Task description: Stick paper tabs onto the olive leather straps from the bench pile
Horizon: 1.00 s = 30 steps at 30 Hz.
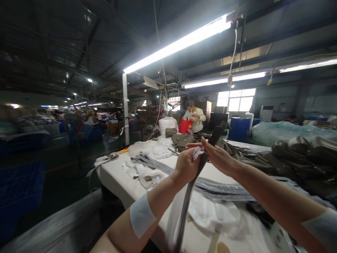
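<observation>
Dark strap [201,165] held, table edge [112,184], open aisle [63,172]

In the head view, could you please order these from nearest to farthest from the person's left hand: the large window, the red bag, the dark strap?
1. Dark strap: right at the left hand, running between both hands.
2. Red bag: farther off, beyond the table, with a co-worker.
3. Large window: in the background, right of that co-worker.
</observation>
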Available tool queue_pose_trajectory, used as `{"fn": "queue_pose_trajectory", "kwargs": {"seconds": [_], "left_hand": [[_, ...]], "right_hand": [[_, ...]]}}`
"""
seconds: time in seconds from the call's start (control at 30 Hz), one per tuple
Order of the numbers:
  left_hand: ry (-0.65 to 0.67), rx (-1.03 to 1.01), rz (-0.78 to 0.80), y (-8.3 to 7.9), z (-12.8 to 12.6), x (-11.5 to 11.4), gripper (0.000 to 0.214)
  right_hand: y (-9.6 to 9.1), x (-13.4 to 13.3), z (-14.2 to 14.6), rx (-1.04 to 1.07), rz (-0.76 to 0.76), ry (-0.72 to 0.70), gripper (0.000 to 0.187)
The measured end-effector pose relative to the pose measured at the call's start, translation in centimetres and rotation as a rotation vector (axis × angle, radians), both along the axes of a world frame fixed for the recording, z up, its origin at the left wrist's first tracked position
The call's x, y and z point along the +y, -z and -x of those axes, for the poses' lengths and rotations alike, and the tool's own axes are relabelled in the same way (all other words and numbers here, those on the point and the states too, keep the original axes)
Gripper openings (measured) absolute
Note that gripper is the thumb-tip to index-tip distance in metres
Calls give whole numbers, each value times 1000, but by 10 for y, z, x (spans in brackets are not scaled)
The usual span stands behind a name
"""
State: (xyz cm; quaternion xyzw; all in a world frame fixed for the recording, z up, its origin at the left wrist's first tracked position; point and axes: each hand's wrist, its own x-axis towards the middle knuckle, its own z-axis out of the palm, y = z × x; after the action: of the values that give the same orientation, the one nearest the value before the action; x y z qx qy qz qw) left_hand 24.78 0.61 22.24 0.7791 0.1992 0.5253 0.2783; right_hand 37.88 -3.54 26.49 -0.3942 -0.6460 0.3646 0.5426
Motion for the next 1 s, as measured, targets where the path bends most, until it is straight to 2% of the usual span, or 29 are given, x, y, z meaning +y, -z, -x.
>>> {"fn": "queue_pose_trajectory", "kwargs": {"seconds": [0.13, 0.23, 0.33, 0.5, 0.83, 1.0], "left_hand": [[21, 78, 57, 8, 2, 1, 46], [-15, 142, 86, 20, 2, 2, 52], [-27, 183, 105, 26, 0, 3, 55], [-40, 188, 105, 24, -2, 5, 56], [-37, 144, 92, 21, 2, 10, 46], [-29, 118, 114, 21, 3, 13, 47]], "right_hand": [[-3, 2, -10, 87, 30, 66, 52], [-12, 9, -27, 276, -97, 255, 64], [-14, 18, -38, 266, -208, 355, 70], [-1, 24, -34, 96, -231, 347, 50], [16, 26, -21, 34, -199, 281, 50], [22, 29, -14, -22, -210, 279, 44]]}}
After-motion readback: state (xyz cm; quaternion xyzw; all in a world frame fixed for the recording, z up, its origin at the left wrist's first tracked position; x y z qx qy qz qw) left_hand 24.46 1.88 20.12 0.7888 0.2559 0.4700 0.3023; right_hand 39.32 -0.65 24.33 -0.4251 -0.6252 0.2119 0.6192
